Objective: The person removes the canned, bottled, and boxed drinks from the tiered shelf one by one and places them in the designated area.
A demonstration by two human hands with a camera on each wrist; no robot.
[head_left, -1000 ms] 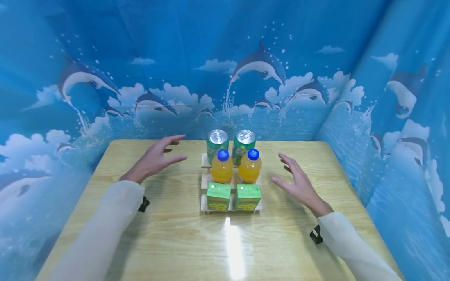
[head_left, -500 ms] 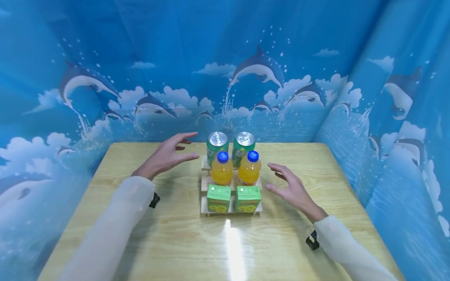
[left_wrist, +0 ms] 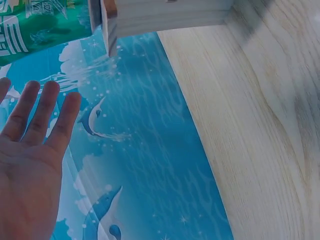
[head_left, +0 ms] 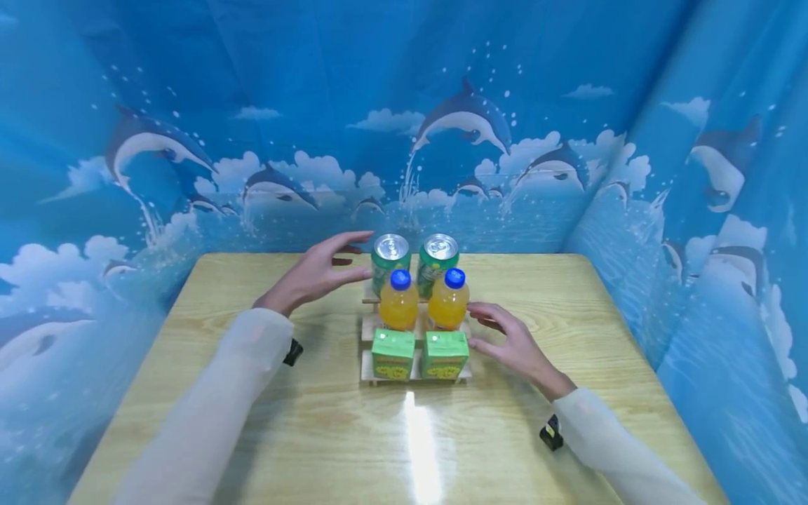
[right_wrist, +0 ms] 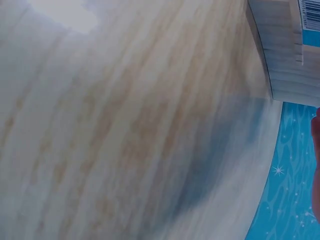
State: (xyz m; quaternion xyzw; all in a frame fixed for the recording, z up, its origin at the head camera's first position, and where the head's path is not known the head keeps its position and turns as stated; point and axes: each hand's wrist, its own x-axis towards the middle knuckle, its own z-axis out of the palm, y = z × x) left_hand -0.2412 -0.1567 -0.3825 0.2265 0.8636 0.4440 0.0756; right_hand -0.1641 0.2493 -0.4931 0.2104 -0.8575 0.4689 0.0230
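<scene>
A three-tier wooden rack stands mid-table with drinks in pairs. On its top tier are a left green can and a right green can. Orange drinks with blue caps, a left bottle and a right bottle, fill the middle tier; a left green carton and a right green carton the lowest. Beside the left can is my left hand, fingers extended; in the left wrist view they are apart from the can. My right hand is at the rack's right side; contact is unclear.
The wooden table ends at a blue dolphin-print curtain behind and at both sides. A bright reflection lies on the tabletop in front of the rack. Black straps hang at both wrists.
Both hands have moved inward to the rack, the left one rightward to the left can, the right one leftward to the rack's right end. The drinks and rack have not moved.
</scene>
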